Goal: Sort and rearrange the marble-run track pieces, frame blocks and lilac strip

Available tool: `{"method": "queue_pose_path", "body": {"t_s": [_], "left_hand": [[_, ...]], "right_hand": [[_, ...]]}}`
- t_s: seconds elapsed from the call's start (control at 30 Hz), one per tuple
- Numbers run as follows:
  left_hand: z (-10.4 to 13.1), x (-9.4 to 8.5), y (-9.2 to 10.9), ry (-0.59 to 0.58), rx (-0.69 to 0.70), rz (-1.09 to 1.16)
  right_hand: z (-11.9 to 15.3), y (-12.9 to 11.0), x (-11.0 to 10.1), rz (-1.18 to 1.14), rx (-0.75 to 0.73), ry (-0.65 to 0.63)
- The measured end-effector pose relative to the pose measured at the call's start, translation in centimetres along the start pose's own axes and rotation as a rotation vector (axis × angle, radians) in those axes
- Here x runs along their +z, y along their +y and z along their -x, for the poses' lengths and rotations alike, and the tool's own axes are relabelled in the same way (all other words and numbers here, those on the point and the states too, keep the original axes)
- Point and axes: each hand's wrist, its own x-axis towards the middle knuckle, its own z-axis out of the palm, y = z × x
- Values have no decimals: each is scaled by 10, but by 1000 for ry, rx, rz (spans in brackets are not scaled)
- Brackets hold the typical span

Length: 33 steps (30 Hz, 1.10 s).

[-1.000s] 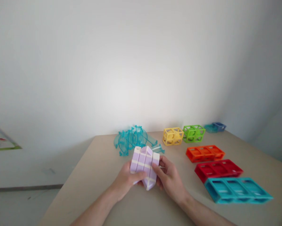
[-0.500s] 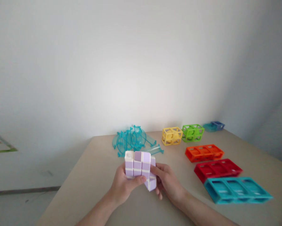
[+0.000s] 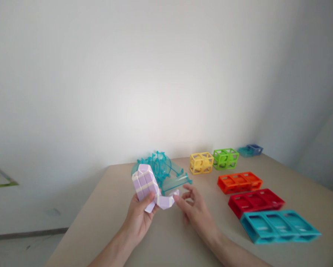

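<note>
The puzzle (image 3: 144, 182), lower centre, is now partly unfolded, its tail (image 3: 165, 202) swung out; our left hand (image 3: 139, 218) grips it, but we cannot tell whether our right hand (image 3: 196, 212) does.

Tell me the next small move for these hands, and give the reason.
I'd probably pinch the tip of the tail firmly with the right hand. The left hand already grips the folded block of the purple-and-white puzzle, while the curved tail sticks out toward the right thumb; whether the thumb touches it is hard to tell.
</note>
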Motion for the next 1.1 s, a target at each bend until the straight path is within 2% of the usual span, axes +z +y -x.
{"method": "queue_pose_path", "body": {"t_s": [0.03, 0.07, 0.13, 0.2, 0.3, 0.37, 0.47, 0.7, 0.87, 0.93, 0.97, 1.1], "left_hand": [[-2, 0, 1, 18, 13, -6], [-3, -1, 2, 28, 26, -15], [-3, 0, 2, 27, 45, -43], [0, 2, -1, 9, 65, -86], [4, 5, -6, -18, 102, -154], [5, 3, -8, -27, 143, -185], [6, -3, -8, -51, 230, -332], [14, -7, -3, -13, 405, -720], [17, -10, -5, -22, 547, -909], [17, -10, -4, -3, 548, -913], [16, -9, -4, 16, 535, -885], [10, -4, -4, 105, 384, -599]], "right_hand": [[0, 1, -2, 164, -140, 73], [0, 1, -5, 304, -277, 85], [2, -3, -9, 487, -500, -48], [7, -9, -9, 559, -597, -218], [12, -16, -5, 578, -636, -308], [15, -17, -2, 607, -611, -295], [18, -13, 1, 573, -449, -294], [15, 3, 13, -41, 148, -474], [12, 4, 16, -257, 360, -551], [13, 2, 14, -258, 363, -573], [14, 2, 13, -223, 308, -577], [17, 0, 7, 54, -101, -545]]}}
